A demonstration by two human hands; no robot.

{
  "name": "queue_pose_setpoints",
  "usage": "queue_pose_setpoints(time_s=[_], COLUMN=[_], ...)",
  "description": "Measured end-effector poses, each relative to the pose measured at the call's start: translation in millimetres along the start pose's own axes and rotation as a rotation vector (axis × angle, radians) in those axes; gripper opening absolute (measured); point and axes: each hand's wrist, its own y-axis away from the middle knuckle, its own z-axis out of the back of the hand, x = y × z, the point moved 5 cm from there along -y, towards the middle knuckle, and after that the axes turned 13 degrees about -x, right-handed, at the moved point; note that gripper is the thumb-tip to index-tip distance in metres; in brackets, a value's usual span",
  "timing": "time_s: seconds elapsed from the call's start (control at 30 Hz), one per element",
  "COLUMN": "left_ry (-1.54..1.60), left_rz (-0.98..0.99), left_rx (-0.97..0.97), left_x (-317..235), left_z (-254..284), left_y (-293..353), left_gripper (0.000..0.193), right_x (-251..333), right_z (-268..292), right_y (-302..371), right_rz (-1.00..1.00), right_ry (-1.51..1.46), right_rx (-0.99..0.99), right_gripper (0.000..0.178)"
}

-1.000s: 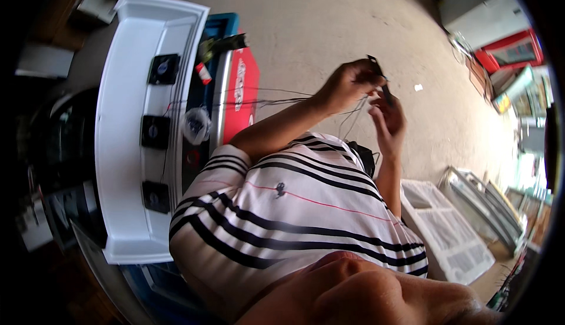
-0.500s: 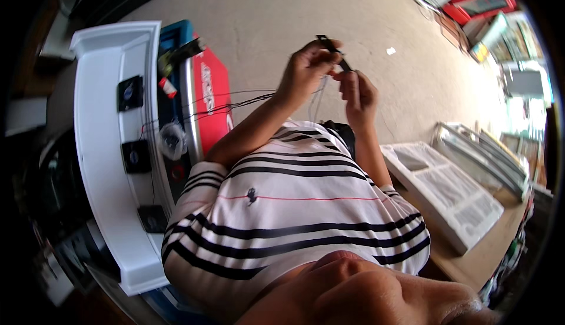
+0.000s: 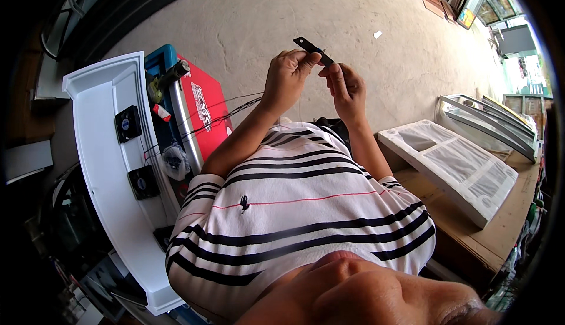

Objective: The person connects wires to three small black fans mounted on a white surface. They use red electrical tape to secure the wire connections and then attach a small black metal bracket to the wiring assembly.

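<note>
Ahead of my chest, both hands pinch a flat black strip point(image 3: 306, 45) with a hole near its far end. My left hand point(image 3: 285, 80) grips it between thumb and fingers around its middle. My right hand point(image 3: 348, 92) is closed on its nearer end, which the fingers partly hide. Thin dark wires point(image 3: 232, 112) run from behind my left forearm toward the left. There, a long white plastic panel point(image 3: 94, 110) carries square black fans point(image 3: 128, 123) in a row; my sleeve partly covers the lowest one.
Beside the panel stand a red box point(image 3: 203, 104) and a blue crate point(image 3: 154, 61), with a clear plastic bag point(image 3: 175, 161) near them. On my right, a white framed panel point(image 3: 450, 169) and curved metal-edged pieces point(image 3: 491, 125) lie on a brown cardboard surface point(image 3: 471, 248).
The whole view has shifted a little. My hands stay together on the black strip, which has turned slightly, with more of its holed end showing past my left fingers.
</note>
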Motion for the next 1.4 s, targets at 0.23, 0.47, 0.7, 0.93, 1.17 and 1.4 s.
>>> queue_pose_setpoints(time_s=[0.23,0.47,0.7,0.93,1.17,1.4], left_ry=[0.032,0.113,0.125,0.113,0.274,0.210], left_rz=[0.237,0.210,0.212,0.180,0.176,0.112], left_rx=[0.061,0.036,-0.051,-0.003,0.095,0.143], left_x=[12,2,-2,-5,-4,-5], left_z=[-6,-6,-4,-6,-14,-12], left_y=[9,16,20,20,26,26], left_gripper=[0.035,0.033,0.034,0.036,0.034,0.034], right_x=[-10,-28,-30,-24,-21,-15], right_z=[3,1,-8,-5,-1,-4], right_y=[-4,-6,0,1,2,4], right_rz=[0.058,-0.138,-0.147,-0.162,-0.081,-0.116], right_ry=[0.085,-0.191,-0.248,-0.266,-0.090,-0.062], right_rx=[0.012,0.094,0.118,0.186,0.079,0.035], right_gripper=[0.034,0.035,0.039,0.041,0.043,0.044])
